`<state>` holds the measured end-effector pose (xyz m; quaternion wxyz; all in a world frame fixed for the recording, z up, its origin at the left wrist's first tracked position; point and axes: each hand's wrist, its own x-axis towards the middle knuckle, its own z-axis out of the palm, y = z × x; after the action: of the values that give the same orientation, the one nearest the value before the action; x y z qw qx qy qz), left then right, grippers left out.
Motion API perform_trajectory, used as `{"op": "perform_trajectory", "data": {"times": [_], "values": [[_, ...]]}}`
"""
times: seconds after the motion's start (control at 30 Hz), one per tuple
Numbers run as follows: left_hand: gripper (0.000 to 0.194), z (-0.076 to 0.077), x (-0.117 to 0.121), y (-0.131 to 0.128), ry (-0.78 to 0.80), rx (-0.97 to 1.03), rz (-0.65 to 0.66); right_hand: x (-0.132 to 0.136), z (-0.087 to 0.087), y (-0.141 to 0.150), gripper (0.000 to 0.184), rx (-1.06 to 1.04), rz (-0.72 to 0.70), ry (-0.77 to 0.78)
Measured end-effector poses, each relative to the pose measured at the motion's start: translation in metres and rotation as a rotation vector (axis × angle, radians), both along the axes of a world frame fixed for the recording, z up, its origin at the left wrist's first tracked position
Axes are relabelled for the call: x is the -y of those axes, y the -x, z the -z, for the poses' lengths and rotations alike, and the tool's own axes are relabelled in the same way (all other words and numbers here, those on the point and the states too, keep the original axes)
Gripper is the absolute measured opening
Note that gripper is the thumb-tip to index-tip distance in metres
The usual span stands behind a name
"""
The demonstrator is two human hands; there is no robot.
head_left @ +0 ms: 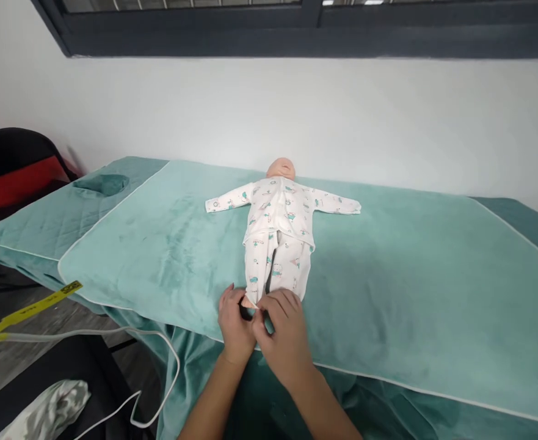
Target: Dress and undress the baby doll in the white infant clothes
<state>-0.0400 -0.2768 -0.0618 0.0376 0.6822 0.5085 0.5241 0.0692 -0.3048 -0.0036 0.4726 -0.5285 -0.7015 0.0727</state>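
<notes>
A baby doll [281, 168] lies on its back on a green bed cover, its head toward the wall and arms spread wide. It wears a white printed top [278, 208] and matching trousers [291, 263]. At the hem of the trouser leg on the left of the picture, my left hand [236, 324] is curled, fingertips at the cuff beside a bit of bare foot [247, 302]. My right hand [284, 330] pinches the same hem between thumb and fingers. The right hand hides the end of the other trouser leg.
The green cover [410, 287] drapes over the bed's front edge. At its left end is a face hole [101, 183]. A white cable [113, 330] with a yellow tag [35, 308] hangs at the left, above a black seat [85, 373] holding a patterned cloth [51, 409].
</notes>
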Motion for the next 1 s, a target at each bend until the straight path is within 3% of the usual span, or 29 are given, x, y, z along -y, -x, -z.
{"op": "perform_trajectory", "data": {"times": [0.33,0.63,0.8,1.0], "values": [[0.028,-0.005,0.002,0.011,0.111,0.082,0.16,0.0,0.002,-0.011,0.014,-0.031,-0.056,0.02],[0.018,-0.022,0.005,0.007,0.197,0.305,0.134,0.002,0.01,-0.009,0.024,-0.035,-0.013,-0.003],[0.017,-0.029,0.003,0.004,0.267,0.417,0.192,0.002,0.009,-0.007,0.029,-0.036,-0.014,0.037],[0.018,-0.036,0.002,0.008,0.298,0.303,0.226,-0.003,0.013,-0.007,0.026,-0.003,0.085,0.046]]}}
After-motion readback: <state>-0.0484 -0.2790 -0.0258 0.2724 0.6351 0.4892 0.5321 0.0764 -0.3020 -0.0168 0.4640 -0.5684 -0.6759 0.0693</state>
